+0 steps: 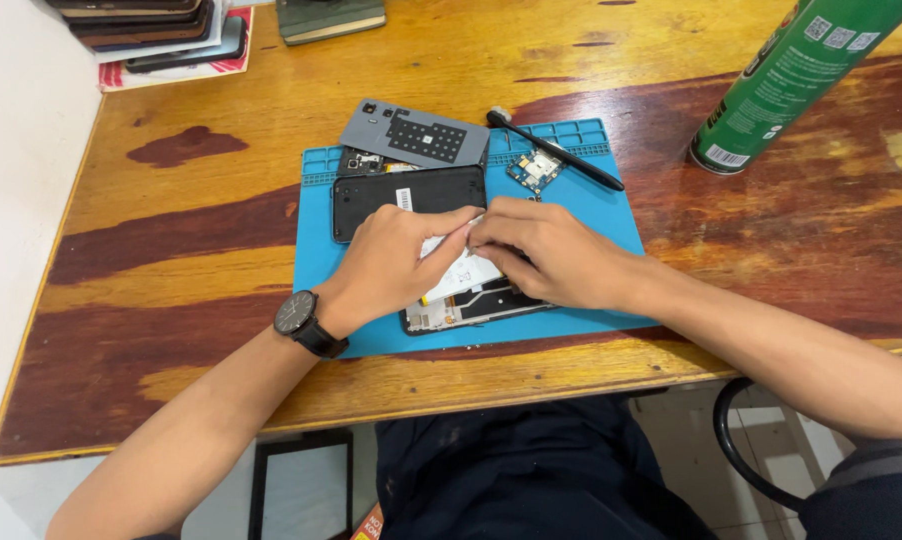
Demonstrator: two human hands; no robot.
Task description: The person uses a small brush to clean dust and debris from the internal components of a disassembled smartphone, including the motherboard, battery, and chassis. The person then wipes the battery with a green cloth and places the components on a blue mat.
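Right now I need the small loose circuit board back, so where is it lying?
In the head view the small blue-green circuit board lies near the far edge of the blue silicone mat, right of the black phone back cover, beside the black brush.

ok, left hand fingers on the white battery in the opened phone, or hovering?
Touching. The head view shows the left hand fingers pressed onto the top edge of the white battery, meeting the right hand there, with no gap visible.

Green spray can [796, 80], white label patches, far right on table; small white sticker [404, 198] on black back cover [411, 195].
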